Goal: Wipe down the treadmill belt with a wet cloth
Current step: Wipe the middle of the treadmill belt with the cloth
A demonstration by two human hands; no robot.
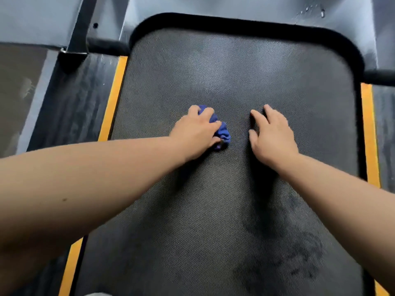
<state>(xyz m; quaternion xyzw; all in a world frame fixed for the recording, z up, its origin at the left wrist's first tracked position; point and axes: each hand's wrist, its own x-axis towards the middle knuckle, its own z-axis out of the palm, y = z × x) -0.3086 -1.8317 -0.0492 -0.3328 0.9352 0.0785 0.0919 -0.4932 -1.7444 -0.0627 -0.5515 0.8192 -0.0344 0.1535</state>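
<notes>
Under the left hand (195,133), on the treadmill belt (235,67), a blue cloth (224,134) is held in a bunch. The fingers are curled over it, so that only a crumpled lobe is seen on the thumb side and a small fold past the fingertips. The cloth is pressed against the belt, roughly midway across its width.

Just beside the cloth, on the thumb side, the right hand (272,136) is laid flat on the belt with its fingers loosely spread and nearly straight. Nothing is held in it, and it appears to be used as a brace. A narrow strip of bare belt is left between the cloth and the right thumb.

The belt's long axis runs straight ahead of both sets of fingertips toward the grey motor cover (245,9), and back along the forearms. Ahead of the fingertips a broad stretch with a dull, dry sheen is seen. Behind the right wrist, beside the forearm, darker damp-looking smears (299,259) are visible, so that part is judged already wiped. A yellow stripe (113,97) lies well out on the little-finger side of the left hand.

The coming stroke is therefore judged to lie forward of the cloth, and it falls to the left hand.
</notes>
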